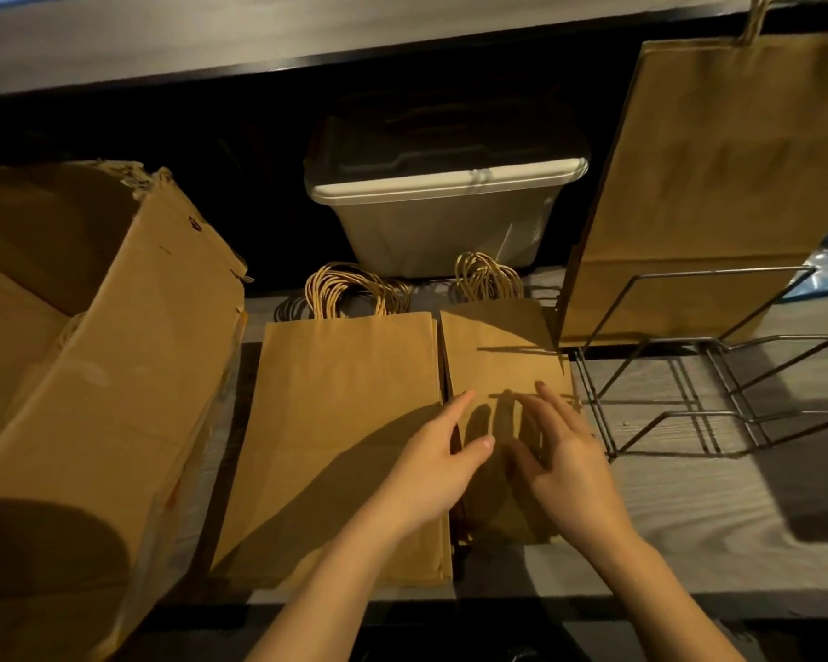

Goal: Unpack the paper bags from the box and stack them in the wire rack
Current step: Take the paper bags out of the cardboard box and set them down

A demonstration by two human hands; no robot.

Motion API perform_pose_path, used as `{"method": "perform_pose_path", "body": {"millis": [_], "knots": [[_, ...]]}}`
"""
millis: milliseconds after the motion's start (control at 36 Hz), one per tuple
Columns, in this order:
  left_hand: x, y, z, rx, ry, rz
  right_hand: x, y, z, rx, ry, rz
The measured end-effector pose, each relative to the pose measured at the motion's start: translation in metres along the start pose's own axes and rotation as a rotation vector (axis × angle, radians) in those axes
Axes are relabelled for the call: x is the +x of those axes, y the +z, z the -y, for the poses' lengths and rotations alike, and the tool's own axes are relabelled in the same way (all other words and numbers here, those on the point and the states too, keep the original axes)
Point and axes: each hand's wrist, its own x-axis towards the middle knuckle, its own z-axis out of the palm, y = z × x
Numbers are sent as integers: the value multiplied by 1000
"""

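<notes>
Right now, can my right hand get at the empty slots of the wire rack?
Probably yes. The right hand hovers over the smaller bag stack, right beside the wire rack, whose near slots are bare, and nothing lies between them. Only the big upright bag fills the far slot.

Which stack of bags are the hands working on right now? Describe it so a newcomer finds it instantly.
Start at the big cardboard box on the left; two flat stacks of brown handled bags lie beside it on the table. Take the narrower stack, farther from the box, whose right edge meets the wire rack. Unlike the wider stack, it lies under both hands.
</notes>
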Motion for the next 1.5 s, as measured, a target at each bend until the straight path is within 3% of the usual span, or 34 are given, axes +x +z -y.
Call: {"method": "perform_pose_path", "body": {"millis": [167, 361, 694, 944, 1250, 1500], "knots": [[-3, -33, -14, 56, 113, -114, 15, -10, 31, -14, -122, 86], [-31, -89, -44, 352, 149, -177, 40, -29, 88, -124, -394, 180], [-124, -195, -82, 637, 262, -474, 63, -42, 204, -336, -882, 151], [-158, -269, -40, 644, 189, -716, 72, -20, 284, -385, -1037, 236], [-173, -341, 17, 636, 37, -742, 86, 36, 368, -448, -1193, 260], [-175, -394, 56, 650, -136, -724, 93, 99, 431, -692, -1269, 342]]}}
